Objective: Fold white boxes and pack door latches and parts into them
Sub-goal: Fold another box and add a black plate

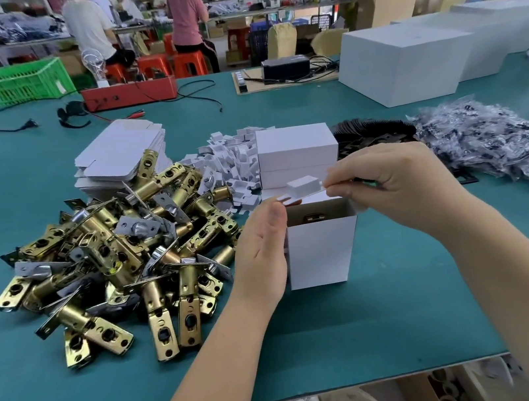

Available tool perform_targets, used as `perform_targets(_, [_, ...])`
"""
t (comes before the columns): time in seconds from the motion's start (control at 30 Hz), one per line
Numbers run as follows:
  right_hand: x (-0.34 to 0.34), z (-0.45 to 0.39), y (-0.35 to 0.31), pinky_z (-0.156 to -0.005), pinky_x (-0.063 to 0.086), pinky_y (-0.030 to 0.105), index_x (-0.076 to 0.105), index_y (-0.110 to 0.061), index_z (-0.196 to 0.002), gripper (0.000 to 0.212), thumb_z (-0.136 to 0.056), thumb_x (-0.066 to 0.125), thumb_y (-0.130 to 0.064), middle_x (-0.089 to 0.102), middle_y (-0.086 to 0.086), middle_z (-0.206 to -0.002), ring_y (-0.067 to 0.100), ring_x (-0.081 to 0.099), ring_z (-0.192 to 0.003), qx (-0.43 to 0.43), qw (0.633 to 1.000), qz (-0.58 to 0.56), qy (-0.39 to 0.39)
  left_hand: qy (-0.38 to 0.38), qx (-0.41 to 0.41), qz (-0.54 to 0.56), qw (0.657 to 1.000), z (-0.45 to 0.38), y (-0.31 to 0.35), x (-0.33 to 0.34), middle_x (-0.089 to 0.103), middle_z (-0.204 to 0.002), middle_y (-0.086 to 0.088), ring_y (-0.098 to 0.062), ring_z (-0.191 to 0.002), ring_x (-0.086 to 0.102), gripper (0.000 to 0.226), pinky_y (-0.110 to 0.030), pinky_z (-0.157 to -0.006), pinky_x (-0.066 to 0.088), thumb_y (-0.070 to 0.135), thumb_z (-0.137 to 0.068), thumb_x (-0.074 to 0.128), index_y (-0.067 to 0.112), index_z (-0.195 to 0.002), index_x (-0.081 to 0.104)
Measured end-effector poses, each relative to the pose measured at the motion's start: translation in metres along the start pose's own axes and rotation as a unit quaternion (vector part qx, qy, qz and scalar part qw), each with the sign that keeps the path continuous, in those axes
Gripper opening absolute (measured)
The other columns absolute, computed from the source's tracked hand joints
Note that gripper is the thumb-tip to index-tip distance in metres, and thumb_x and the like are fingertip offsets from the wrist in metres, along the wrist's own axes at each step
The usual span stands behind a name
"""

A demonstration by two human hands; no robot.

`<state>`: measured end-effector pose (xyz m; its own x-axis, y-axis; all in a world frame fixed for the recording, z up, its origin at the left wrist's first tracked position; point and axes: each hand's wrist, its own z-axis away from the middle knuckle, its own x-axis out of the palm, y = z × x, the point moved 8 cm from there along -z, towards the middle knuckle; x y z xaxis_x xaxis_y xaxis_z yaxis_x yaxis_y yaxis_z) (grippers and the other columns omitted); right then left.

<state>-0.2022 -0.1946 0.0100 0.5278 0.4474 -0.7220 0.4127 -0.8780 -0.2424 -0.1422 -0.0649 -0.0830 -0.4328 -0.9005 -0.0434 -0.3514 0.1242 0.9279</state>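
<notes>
Holding a small white insert [303, 184] over the open mouth of the white box [319, 250], I pinch its thin tab between thumb and fingertips of my right hand [389, 187], while my left hand [263, 245] lies flat along the box's left wall, its fingertips touching the insert's near end. The box stands upright towards the near edge of the green tabletop [77, 386], about midway along it.

As I judge it, this box is folded and partly packed: something brass-coloured shows just inside the opening, probably a latch. The insert is not yet in and the top flaps are not closed. Two closed boxes [297, 153] are stacked just behind it, so a few are done. Much is left: a big heap of brass door latches [109, 259] sits left of the box, flat unfolded box blanks [120, 153] are stacked behind the heap, a pile of small white inserts [233, 163] lies between blanks and closed boxes, and bagged parts [489, 143] spread towards the right edge.

Dark flat pieces [374, 134] behind my right hand are half hidden, and I cannot say what they are. The box's inside is mostly in shadow, so its contents are uncertain. My right fingers cover the far end of the insert.
</notes>
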Motion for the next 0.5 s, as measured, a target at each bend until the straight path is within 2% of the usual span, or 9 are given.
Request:
perform_targets(0.03, [-0.001,-0.001,-0.002,-0.069,0.056,0.041,0.076,-0.009,-0.086,0.009,-0.079,0.071,-0.013,0.073,0.002,-0.08,0.026,0.068,-0.074,-0.012,1.0,0.014,0.002,0.004,-0.002,0.0,1.0,-0.001,-0.001,-0.001,0.063,-0.096,-0.022,-0.036,-0.094,0.059,0.062,-0.056,-0.086,0.047,0.061,-0.093,0.041,0.004,-0.1,0.063])
perform_targets(0.1, [0.0,-0.001,0.001,-0.07,0.055,0.045,0.076,-0.009,-0.087,0.007,-0.08,0.075,-0.01,0.073,0.006,-0.082,0.03,0.068,-0.077,0.006,1.0,0.004,-0.007,0.013,-0.015,0.019,1.0,-0.002,-0.004,-0.002,0.067,-0.088,-0.009,-0.023,-0.085,0.062,0.034,-0.038,-0.076,0.05,0.04,-0.094,0.044,0.016,-0.095,0.068])
perform_targets(0.17, [0.004,0.0,0.006,-0.07,0.053,0.041,0.076,-0.013,-0.088,0.007,-0.081,0.075,-0.011,0.072,0.0,-0.08,0.028,0.066,-0.074,0.056,0.997,-0.046,-0.019,0.02,-0.038,0.051,0.998,-0.003,-0.006,-0.002,0.067,-0.083,0.001,-0.012,-0.077,0.061,0.025,-0.023,-0.066,0.047,0.029,-0.09,0.045,0.025,-0.093,0.07])
perform_targets(0.27, [0.011,0.0,0.01,-0.07,0.051,0.021,0.071,-0.026,-0.082,0.013,-0.081,0.074,-0.013,0.068,-0.018,-0.075,0.013,0.065,-0.071,0.129,0.984,-0.126,-0.001,0.022,-0.045,0.051,0.997,-0.002,-0.008,-0.002,0.067,-0.089,-0.01,-0.017,-0.08,0.061,0.027,-0.03,-0.066,0.047,0.03,-0.089,0.045,0.021,-0.095,0.07])
perform_targets(0.33, [0.018,-0.001,0.013,-0.069,0.047,0.011,0.064,-0.034,-0.084,0.023,-0.082,0.073,-0.012,0.067,-0.018,-0.071,0.001,0.063,-0.07,0.182,0.966,-0.183,0.003,0.026,-0.04,0.037,0.998,-0.002,-0.007,-0.003,0.066,-0.09,-0.011,-0.019,-0.082,0.061,0.028,-0.033,-0.068,0.046,0.032,-0.09,0.044,0.019,-0.096,0.069])
perform_targets(0.43, [0.027,-0.002,0.014,-0.061,0.045,0.013,0.064,-0.039,-0.092,0.026,-0.087,0.067,-0.014,0.065,-0.015,-0.068,0.003,0.056,-0.062,0.228,0.942,-0.243,-0.035,0.01,-0.016,0.008,1.0,-0.001,-0.002,-0.002,0.064,-0.088,0.007,-0.01,-0.084,0.058,0.025,-0.025,-0.073,0.044,0.038,-0.092,0.044,0.03,-0.1,0.066])
perform_targets(0.5, [0.024,-0.003,0.015,-0.054,0.044,0.02,0.069,-0.04,-0.088,0.027,-0.087,0.064,-0.013,0.064,-0.008,-0.066,0.006,0.049,-0.056,0.243,0.937,-0.245,-0.047,-0.01,-0.006,-0.005,1.0,0.0,0.0,0.001,0.062,-0.091,0.013,-0.006,-0.086,0.056,0.025,-0.021,-0.074,0.044,0.045,-0.086,0.049,0.035,-0.104,0.062])
